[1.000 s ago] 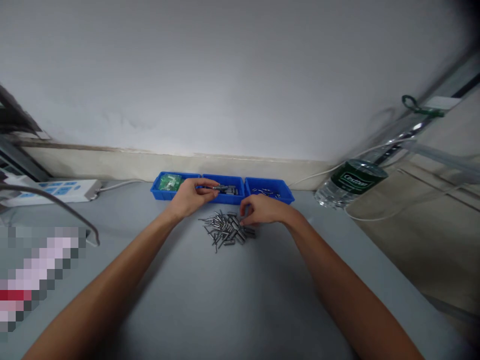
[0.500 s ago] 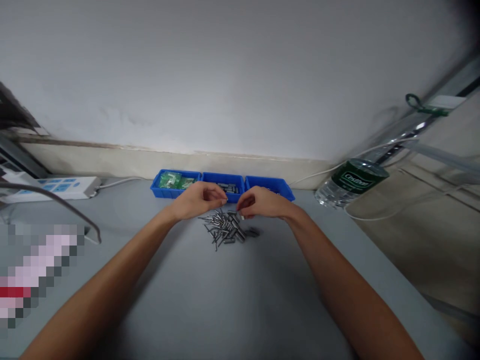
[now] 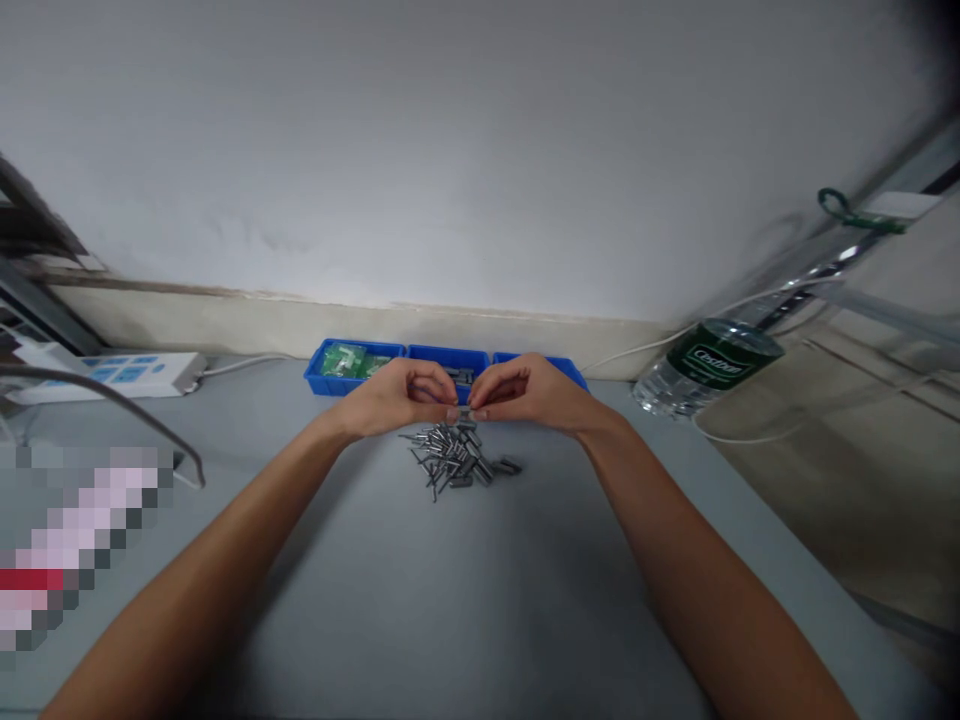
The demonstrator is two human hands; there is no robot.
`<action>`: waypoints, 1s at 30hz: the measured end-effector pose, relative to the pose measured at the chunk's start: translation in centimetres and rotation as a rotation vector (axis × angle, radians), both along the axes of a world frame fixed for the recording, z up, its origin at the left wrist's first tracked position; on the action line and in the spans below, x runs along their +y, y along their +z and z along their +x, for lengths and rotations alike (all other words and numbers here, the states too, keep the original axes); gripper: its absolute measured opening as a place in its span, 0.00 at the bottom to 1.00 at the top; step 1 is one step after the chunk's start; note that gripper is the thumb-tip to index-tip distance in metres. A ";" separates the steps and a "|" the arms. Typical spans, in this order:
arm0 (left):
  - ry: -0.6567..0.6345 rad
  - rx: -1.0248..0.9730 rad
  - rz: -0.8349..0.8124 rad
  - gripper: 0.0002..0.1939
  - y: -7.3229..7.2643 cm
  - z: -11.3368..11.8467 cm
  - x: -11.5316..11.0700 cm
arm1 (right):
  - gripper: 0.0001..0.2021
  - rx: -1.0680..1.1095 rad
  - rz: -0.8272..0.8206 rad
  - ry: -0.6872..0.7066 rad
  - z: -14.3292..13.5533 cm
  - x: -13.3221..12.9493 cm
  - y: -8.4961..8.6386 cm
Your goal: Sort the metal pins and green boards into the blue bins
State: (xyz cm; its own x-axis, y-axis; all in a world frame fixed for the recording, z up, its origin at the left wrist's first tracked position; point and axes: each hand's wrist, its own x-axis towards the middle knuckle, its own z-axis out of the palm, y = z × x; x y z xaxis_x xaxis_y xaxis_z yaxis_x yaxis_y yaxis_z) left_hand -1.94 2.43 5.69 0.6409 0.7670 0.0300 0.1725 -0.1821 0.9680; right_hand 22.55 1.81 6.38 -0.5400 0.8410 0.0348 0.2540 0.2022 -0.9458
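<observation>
Finger and thumb of my left hand (image 3: pixel 397 395) are pinched together at one end of a small grey metal piece (image 3: pixel 465 413). From the other side, my right hand (image 3: pixel 532 395) pinches it too, the fingertips of both hands nearly meeting. Its exact shape is mostly hidden by the fingers. Just below the hands, a pile of thin metal pins and short cylinders (image 3: pixel 450 460) lies on the grey table (image 3: pixel 450 600). Behind the hands stands the middle blue bin (image 3: pixel 448 354), with more grey metal pieces in it.
A left blue bin (image 3: pixel 330 385) holds green circuit boards (image 3: pixel 343 360); a right blue bin (image 3: pixel 574 375) is partly hidden by my hand. To the left is a white power strip (image 3: pixel 142 375) with a cable. An upside-down water bottle (image 3: pixel 720 355) stands at the right edge, near the wall.
My hands have come closer together, the right one moving left and up slightly. Both thumbs now meet at the small metal piece above the pile.
</observation>
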 end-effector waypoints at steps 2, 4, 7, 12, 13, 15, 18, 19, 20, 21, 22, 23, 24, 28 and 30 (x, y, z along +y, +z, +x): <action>0.024 -0.012 0.022 0.12 0.1 0.0 0.0 | 0.14 0.009 0.003 0.000 -0.1 0.0 0.0; 0.051 -0.008 0.043 0.12 0.2 0.0 0.0 | 0.14 0.010 -0.003 0.000 -0.2 0.0 0.0; 0.092 0.027 0.062 0.11 0.4 0.0 0.1 | 0.14 -0.044 0.009 0.005 -0.2 -0.1 0.3; 0.302 0.043 0.088 0.08 -0.6 -0.1 0.7 | 0.09 -0.469 0.075 0.064 0.7 -0.3 0.8; 0.355 0.043 0.105 0.09 -0.9 -0.1 0.8 | 0.11 -0.579 0.067 0.087 0.9 -0.3 0.7; 0.411 0.038 0.120 0.12 -1.4 -0.1 1.1 | 0.13 -0.756 0.046 0.116 1.3 -0.2 0.4; 0.442 0.015 0.105 0.16 -1.6 -0.1 1.1 | 0.14 -0.887 0.021 0.130 1.3 0.1 -0.3; 0.450 0.016 0.104 0.16 -1.5 -0.1 1.1 | 0.14 -0.903 0.013 0.139 1.2 0.1 -0.5; 0.454 0.026 0.111 0.16 -1.4 -0.1 1.1 | 0.14 -0.912 0.009 0.148 1.1 0.2 -0.7; 0.451 0.042 0.126 0.15 -1.4 -0.1 1.0 | 0.14 -0.920 0.009 0.152 1.0 0.2 -0.9; 0.435 0.057 0.142 0.13 -1.3 0.0 1.0 | 0.13 -0.931 0.013 0.149 0.8 0.2 -1.1; 0.407 0.071 0.154 0.12 -1.2 0.0 1.0 | 0.13 -0.944 0.020 0.144 0.7 0.2 -1.2; 0.374 0.079 0.162 0.10 -1.2 0.1 1.0 | 0.13 -0.954 0.029 0.138 0.7 0.2 -1.3; 0.250 0.093 0.168 0.08 -1.2 0.3 0.8 | 0.14 -0.872 0.088 0.134 0.8 0.6 -1.5; 0.218 0.106 0.173 0.08 -1.2 0.3 0.7 | 0.11 -0.764 0.121 0.113 1.0 0.8 -1.5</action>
